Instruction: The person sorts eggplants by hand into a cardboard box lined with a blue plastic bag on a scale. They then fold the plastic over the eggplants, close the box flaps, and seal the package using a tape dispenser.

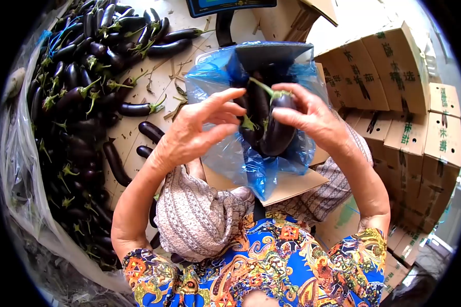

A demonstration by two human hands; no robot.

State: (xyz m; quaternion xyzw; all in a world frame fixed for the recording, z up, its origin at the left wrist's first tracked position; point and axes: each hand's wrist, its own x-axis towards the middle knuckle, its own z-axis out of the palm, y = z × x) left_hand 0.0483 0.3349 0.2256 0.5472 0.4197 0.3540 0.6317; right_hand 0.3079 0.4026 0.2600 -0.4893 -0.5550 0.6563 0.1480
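My right hand [305,110] has its thumb and fingers round the stem end of a dark purple eggplant [280,133], whose green stem points up and to the left. Beneath it, more eggplants lie in a box lined with a blue plastic bag [217,153]. Left of that eggplant, my left hand [205,120] hovers over the bag's edge with fingers apart and nothing between them. The box's cardboard flap [297,188] sticks out toward my lap.
A large pile of eggplants [77,148] fills the left side, bordered by clear plastic sheeting [23,169]. Stacked printed cardboard boxes [394,71] stand at the right. A dark-framed display [230,6] on a post is beyond the bag.
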